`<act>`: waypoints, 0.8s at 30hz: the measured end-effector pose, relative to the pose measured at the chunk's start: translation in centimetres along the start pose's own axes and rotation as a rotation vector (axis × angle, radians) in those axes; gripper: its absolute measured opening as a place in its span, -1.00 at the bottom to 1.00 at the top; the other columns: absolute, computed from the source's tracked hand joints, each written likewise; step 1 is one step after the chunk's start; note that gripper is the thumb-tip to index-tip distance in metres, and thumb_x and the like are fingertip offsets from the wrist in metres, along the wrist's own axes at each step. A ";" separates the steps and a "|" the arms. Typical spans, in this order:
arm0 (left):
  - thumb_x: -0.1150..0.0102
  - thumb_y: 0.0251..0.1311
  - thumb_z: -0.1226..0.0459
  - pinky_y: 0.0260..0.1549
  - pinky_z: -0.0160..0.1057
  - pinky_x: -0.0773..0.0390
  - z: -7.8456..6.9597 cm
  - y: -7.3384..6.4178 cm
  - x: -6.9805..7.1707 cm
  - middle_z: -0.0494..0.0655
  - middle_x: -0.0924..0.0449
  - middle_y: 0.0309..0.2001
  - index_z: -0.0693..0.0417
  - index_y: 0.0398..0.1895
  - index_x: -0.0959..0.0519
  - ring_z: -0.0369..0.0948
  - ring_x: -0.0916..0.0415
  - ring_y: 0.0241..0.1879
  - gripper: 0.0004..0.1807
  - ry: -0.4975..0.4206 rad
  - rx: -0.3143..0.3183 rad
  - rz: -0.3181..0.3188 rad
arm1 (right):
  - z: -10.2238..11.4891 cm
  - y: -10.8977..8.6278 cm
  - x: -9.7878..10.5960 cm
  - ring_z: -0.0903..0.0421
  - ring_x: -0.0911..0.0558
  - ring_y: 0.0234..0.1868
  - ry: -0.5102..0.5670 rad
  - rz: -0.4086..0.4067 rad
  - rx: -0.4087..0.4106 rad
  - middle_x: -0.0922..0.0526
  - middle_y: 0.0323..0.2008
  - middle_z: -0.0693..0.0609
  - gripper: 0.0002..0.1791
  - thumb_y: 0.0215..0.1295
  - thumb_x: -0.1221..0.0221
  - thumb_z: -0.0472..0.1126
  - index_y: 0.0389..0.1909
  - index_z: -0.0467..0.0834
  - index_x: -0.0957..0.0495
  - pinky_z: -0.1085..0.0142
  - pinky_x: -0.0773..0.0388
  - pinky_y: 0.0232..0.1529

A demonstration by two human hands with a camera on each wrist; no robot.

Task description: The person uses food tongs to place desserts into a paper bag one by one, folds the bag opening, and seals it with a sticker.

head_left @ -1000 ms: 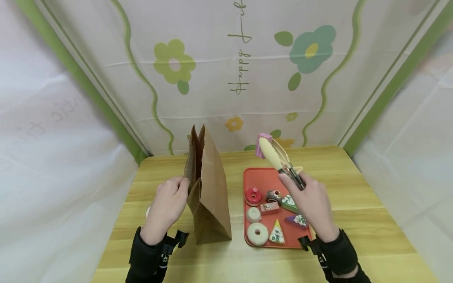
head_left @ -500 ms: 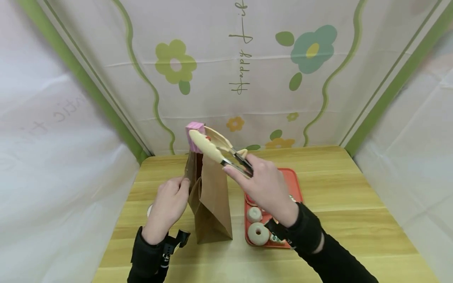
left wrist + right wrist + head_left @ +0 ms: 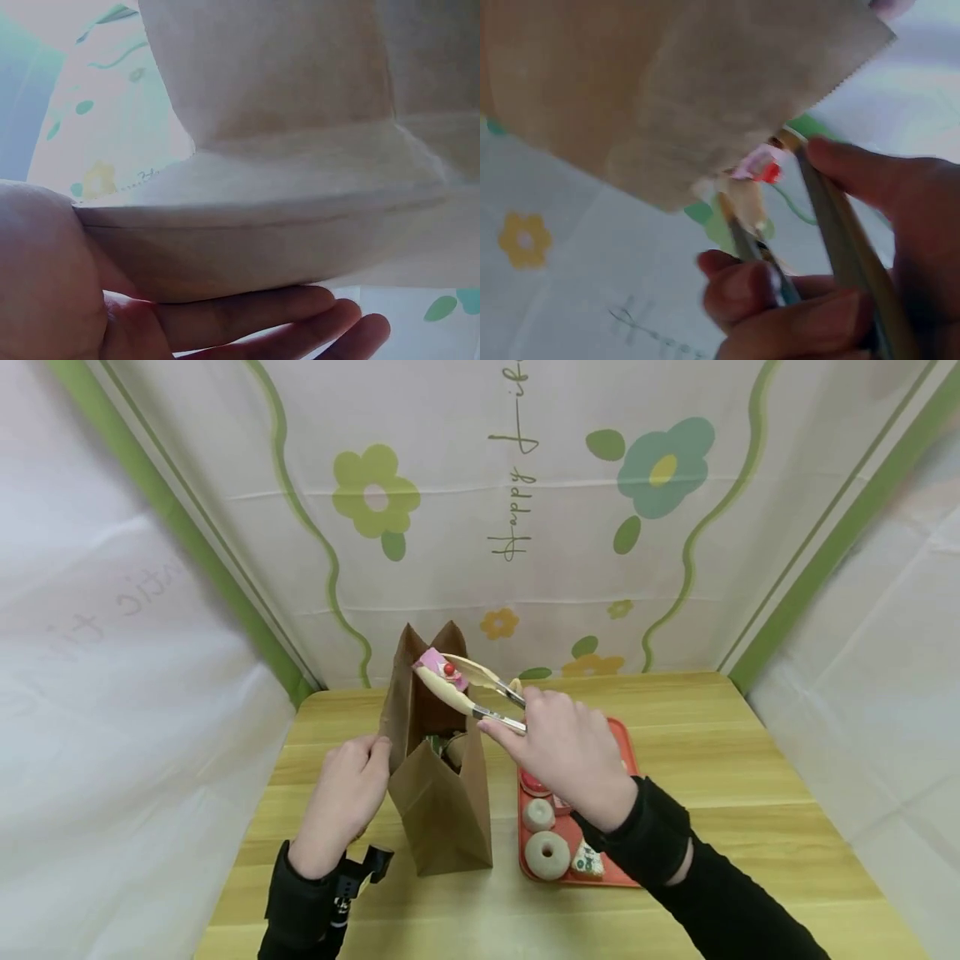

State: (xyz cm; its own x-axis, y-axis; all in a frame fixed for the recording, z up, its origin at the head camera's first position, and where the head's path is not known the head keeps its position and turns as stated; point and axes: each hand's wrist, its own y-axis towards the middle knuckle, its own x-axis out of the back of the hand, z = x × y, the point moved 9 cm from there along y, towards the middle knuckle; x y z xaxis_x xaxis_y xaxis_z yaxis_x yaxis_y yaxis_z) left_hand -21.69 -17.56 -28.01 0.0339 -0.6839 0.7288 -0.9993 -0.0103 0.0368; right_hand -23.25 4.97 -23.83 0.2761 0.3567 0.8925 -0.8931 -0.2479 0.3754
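A brown paper bag (image 3: 442, 827) stands upright on the table, its mouth spread. My left hand (image 3: 348, 793) pinches the bag's left upper edge; in the left wrist view the fingers (image 3: 247, 315) lie against the paper's outside. My right hand (image 3: 566, 752) grips cream-tipped tongs (image 3: 448, 695) by their metal arms. Between the tong tips is a pink toy cake piece (image 3: 432, 659) with a red ball on top, held over the bag's mouth. Down in the bag some green and brownish contents (image 3: 452, 748) show partly. The bag hides part of the tongs in the right wrist view.
Right of the bag lies a red tray (image 3: 626, 747), partly covered by my right arm. On it sit a large white donut (image 3: 555, 862), a small pale donut (image 3: 538, 815), a red donut (image 3: 534, 786) and a cake slice (image 3: 588, 862). A printed curtain (image 3: 450, 568) stands behind the table.
My right hand has carried the tongs and pink cake piece left from above the tray, then lowered them to the bag's mouth. My left hand has drawn the bag's mouth wider.
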 end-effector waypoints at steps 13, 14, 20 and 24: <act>0.32 0.52 0.21 -0.63 -0.20 -0.24 0.2 0.1 1.0 -0.03 -0.18 -0.72 0.09 -0.71 -0.23 -0.10 -0.16 -0.73 -0.49 0.066 0.019 -0.014 | 0.6 0.3 2.1 0.10 -0.29 -0.78 -0.216 0.010 0.072 -0.28 -0.73 0.04 -0.36 0.21 -0.24 0.31 -0.67 -0.15 -0.32 0.27 -0.21 -0.80; 0.32 0.52 0.21 -0.63 -0.20 -0.24 0.2 0.1 1.0 -0.03 -0.18 -0.72 0.09 -0.71 -0.23 -0.10 -0.16 -0.73 -0.49 0.065 0.019 -0.018 | 0.6 0.3 2.1 0.09 -0.29 -0.77 -0.219 0.012 0.074 -0.28 -0.73 0.04 -0.35 0.20 -0.24 0.32 -0.68 -0.14 -0.31 0.27 -0.22 -0.80; 0.34 0.52 0.21 -0.63 -0.20 -0.22 0.3 0.2 1.3 -0.04 -0.16 -0.71 0.09 -0.70 -0.22 -0.12 -0.13 -0.73 -0.50 0.061 0.024 -0.020 | 0.7 0.3 2.6 0.10 -0.29 -0.76 -0.227 0.010 0.097 -0.26 -0.74 0.05 -0.35 0.19 -0.26 0.31 -0.74 -0.10 -0.28 0.25 -0.25 -0.80; 0.37 0.50 0.23 -0.64 -0.21 -0.18 0.8 0.1 1.7 -0.07 -0.09 -0.71 0.08 -0.71 -0.17 -0.15 -0.05 -0.73 -0.51 0.072 0.050 -0.029 | 0.5 0.2 3.0 0.11 -0.27 -0.78 -0.236 -0.007 0.102 -0.25 -0.76 0.06 -0.34 0.18 -0.27 0.29 -0.77 -0.09 -0.26 0.25 -0.25 -0.81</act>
State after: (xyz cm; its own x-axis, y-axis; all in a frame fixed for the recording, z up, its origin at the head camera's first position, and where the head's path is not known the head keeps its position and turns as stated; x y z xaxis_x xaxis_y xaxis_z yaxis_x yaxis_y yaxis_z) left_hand -21.73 -19.27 -27.28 0.0619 -0.6287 0.7752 -0.9975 -0.0664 0.0258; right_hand -22.42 5.51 -20.93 0.3681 0.1413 0.9190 -0.8539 -0.3397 0.3943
